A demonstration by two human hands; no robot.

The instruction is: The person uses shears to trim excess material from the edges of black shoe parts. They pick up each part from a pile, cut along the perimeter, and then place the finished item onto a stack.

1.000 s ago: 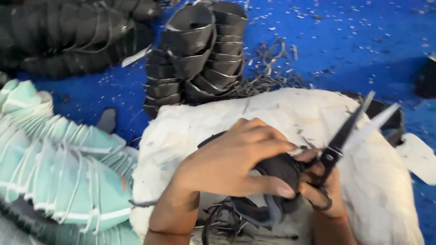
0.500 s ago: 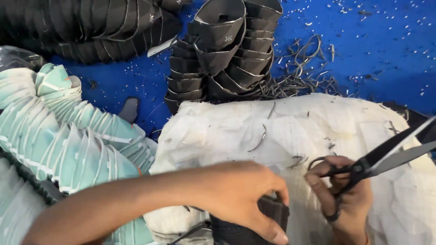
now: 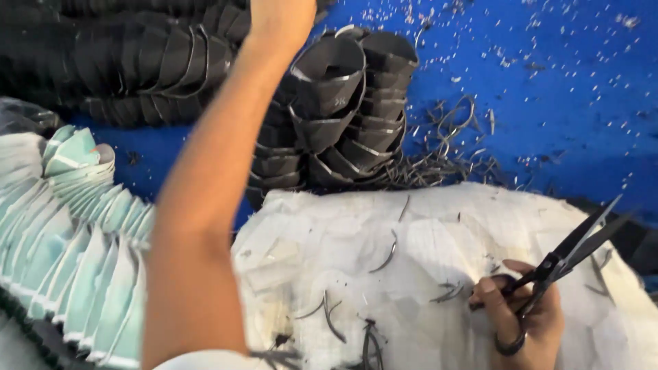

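My left arm stretches up the middle of the view. My left hand (image 3: 275,19) is at the top edge above a stack of black moulded pieces (image 3: 329,103); its fingers are cut off by the frame, so its grip is hidden. My right hand (image 3: 526,316) rests at the lower right on a white cloth-covered surface (image 3: 425,240). It is shut on black scissors (image 3: 574,251), blades nearly closed and pointing up to the right. Thin dark trimmings (image 3: 387,257) lie scattered on the cloth.
Rows of black nested pieces (image 3: 123,62) fill the upper left. Pale green nested pieces (image 3: 68,240) are stacked at the left. A tangle of dark offcuts (image 3: 445,161) lies behind the cloth on the blue floor (image 3: 548,82), which is speckled with small scraps.
My left hand has left the cloth, where it held a dark piece, and reached far up to the black stacks. The dark piece is out of sight. The scissors hand stayed at the right.
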